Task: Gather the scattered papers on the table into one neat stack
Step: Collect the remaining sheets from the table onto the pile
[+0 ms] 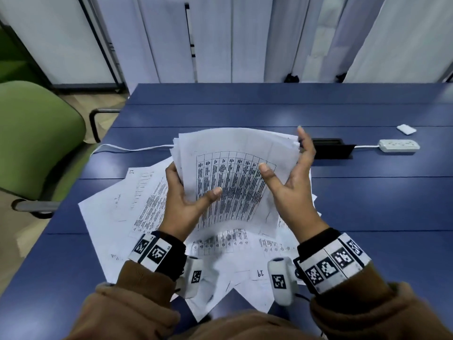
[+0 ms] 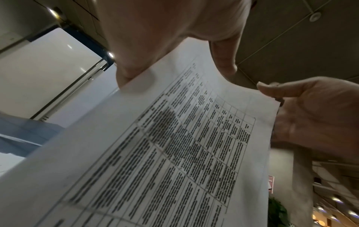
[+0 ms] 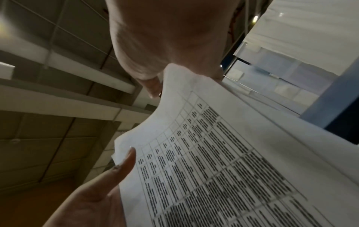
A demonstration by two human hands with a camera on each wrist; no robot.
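Note:
I hold a stack of papers [image 1: 232, 177] upright above the blue table [image 1: 367, 204], its printed table facing me. My left hand [image 1: 188, 192] grips the stack's left edge with the thumb across the front. My right hand [image 1: 288, 170] holds the right edge, thumb on the front and fingers behind. Several loose papers [image 1: 115, 217] lie fanned out on the table under and left of the stack. The left wrist view shows my left hand [image 2: 155, 38] on the stack [image 2: 174, 145] and my right hand [image 2: 310, 115] at its far edge. From the right wrist, my right hand [image 3: 165, 38] meets the stack [image 3: 223, 161].
A white power strip [image 1: 398, 145] and a small white object [image 1: 406, 129] lie at the far right of the table. A black cable hatch [image 1: 331, 148] sits behind my right hand. A white cable [image 1: 130, 148] runs left. A green chair [image 1: 36, 143] stands at the table's left.

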